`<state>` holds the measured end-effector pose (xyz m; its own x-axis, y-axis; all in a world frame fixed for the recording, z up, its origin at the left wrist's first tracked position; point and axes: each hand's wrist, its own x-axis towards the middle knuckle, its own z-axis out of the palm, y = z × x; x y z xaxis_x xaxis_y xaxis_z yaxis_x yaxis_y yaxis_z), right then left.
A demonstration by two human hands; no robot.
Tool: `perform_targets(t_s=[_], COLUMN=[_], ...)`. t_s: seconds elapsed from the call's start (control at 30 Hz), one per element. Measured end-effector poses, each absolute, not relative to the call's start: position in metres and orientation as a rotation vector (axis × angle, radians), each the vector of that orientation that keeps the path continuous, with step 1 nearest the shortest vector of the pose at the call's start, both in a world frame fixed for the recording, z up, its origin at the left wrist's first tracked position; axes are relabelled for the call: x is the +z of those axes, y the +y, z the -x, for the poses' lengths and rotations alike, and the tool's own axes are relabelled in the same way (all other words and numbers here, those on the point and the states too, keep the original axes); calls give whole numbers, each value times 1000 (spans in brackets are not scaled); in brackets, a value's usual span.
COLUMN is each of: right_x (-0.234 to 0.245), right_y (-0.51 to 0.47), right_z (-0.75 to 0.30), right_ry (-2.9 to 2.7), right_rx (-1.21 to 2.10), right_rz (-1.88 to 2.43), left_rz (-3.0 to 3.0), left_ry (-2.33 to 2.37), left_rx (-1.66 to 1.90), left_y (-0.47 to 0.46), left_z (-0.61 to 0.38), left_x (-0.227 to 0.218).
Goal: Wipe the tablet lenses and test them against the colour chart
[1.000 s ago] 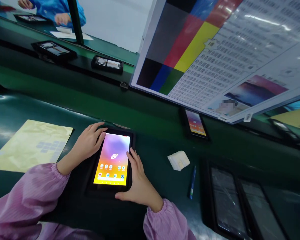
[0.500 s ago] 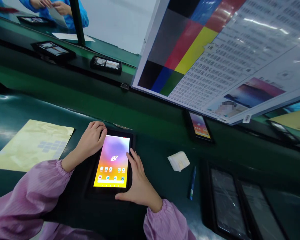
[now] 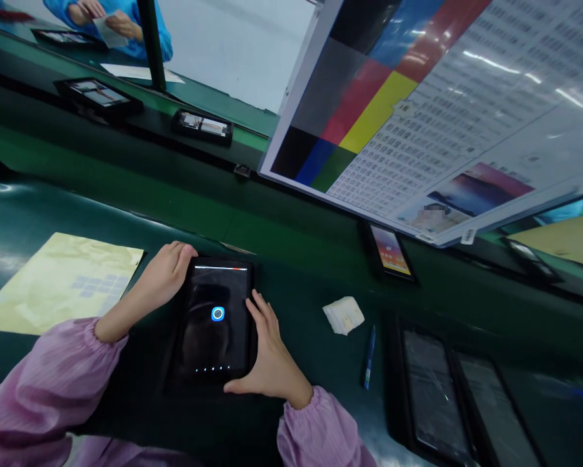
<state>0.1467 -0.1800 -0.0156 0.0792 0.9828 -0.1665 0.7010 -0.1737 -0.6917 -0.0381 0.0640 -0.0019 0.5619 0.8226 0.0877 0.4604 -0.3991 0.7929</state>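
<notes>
A black tablet (image 3: 216,318) lies flat on the dark green bench in front of me. Its screen is dark with a small blue ring in the middle and a thin bar along the top. My left hand (image 3: 162,275) curls round the tablet's upper left corner, fingers bent over the edge. My right hand (image 3: 268,357) holds the right edge and lower right corner, thumb under the bottom edge and fingers lying along the side of the screen. Both sleeves are pink.
A yellow sheet (image 3: 60,282) lies to the left. A folded white wipe (image 3: 344,314) and a blue pen (image 3: 368,357) lie to the right, dark trays (image 3: 466,395) beyond. A lit tablet (image 3: 391,251) sits under a colour chart board (image 3: 417,110). A person in blue (image 3: 111,23) works at the far bench.
The tablet's screen went from a bright home screen with icons to a dark screen with a blue ring. My left hand shifted slightly left off the screen corner.
</notes>
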Motion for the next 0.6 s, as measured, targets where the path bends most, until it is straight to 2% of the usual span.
perform_targets(t_s=[0.23, 0.33, 0.5, 0.6], right_x=[-22, -19, -15, -16], right_y=[-184, -185, -178, -172], right_z=[-143, -143, -146, -143], right_ry=[-1643, -1526, -1174, -941], right_rx=[733, 821, 885, 955], right_rz=[1890, 1852, 1404, 1299], left_rz=[-1540, -1414, -1295, -1254], left_ry=[919, 876, 813, 791], left_rx=[702, 752, 825, 849], left_y=[56, 52, 46, 42], left_z=[46, 45, 48, 54], left_x=[11, 16, 16, 14])
